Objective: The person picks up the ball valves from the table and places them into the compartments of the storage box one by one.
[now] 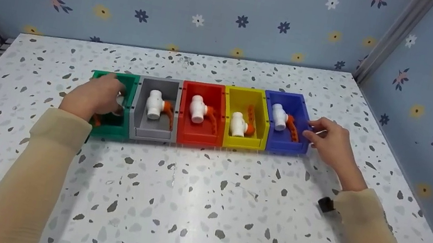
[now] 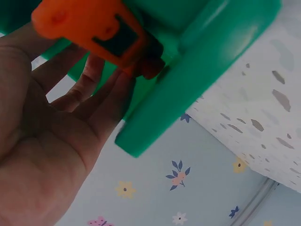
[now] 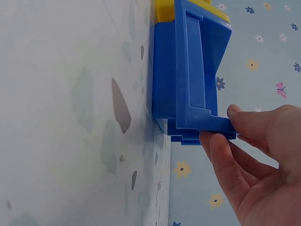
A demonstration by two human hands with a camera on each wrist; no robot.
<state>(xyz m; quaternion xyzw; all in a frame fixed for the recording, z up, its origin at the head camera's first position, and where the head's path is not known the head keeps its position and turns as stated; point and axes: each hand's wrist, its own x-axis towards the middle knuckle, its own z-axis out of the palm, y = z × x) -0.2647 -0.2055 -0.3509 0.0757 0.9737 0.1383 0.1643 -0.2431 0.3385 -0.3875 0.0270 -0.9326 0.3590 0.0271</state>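
Observation:
My left hand (image 1: 91,94) reaches into the green bin (image 1: 113,133) at the left end of a row. Its fingers hold a ball valve there; the orange handle (image 2: 89,30) shows close up in the left wrist view, while most of the white body is hidden by the hand. At the other end, my right hand (image 1: 333,145) pinches the side wall of the blue bin (image 3: 164,70), thumb on one side of the rim and fingers on the other. A white ball valve (image 1: 279,116) with an orange handle lies in that bin.
Between the end bins stand a grey bin (image 1: 152,134), a red bin (image 1: 198,138) and a yellow bin (image 1: 243,143), side by side. Each contains a similar white and orange valve. The speckled table (image 1: 183,213) meets flowered walls (image 1: 218,3) behind and at the sides.

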